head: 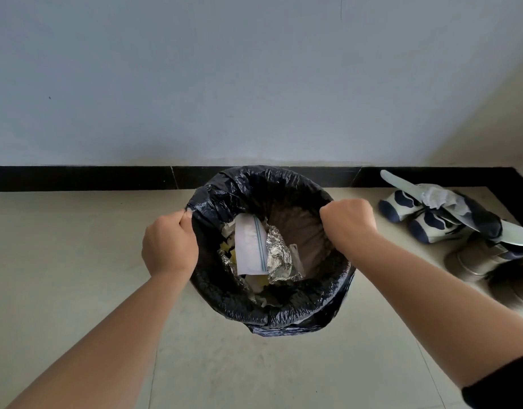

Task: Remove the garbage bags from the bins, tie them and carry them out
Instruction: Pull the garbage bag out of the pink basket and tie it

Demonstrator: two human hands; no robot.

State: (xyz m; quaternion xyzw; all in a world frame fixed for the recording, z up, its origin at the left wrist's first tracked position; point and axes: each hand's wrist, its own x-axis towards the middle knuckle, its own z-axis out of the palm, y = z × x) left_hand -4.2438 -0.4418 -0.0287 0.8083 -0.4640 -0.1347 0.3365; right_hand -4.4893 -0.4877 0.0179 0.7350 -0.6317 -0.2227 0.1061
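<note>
The black garbage bag [272, 317] stands upright, its round mouth opening straight up, on a pale tiled floor [77, 246] against a black baseboard [77, 178] and grey-blue wall [224, 84]. The left hand [168, 246] pinches its left rim; the right hand [347, 219], curled into a fist, grips the right rim. The plastic is glossy and crinkled, holding crumpled foil [279, 255] and white paper [250, 246]. Shoes [431, 225] lie just right.

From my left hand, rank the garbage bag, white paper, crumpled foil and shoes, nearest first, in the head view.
1. garbage bag: the left hand grips its rim.
2. white paper: inside the bag, left of centre.
3. crumpled foil: inside, just right of the paper.
4. shoes: on the floor, far right.
</note>
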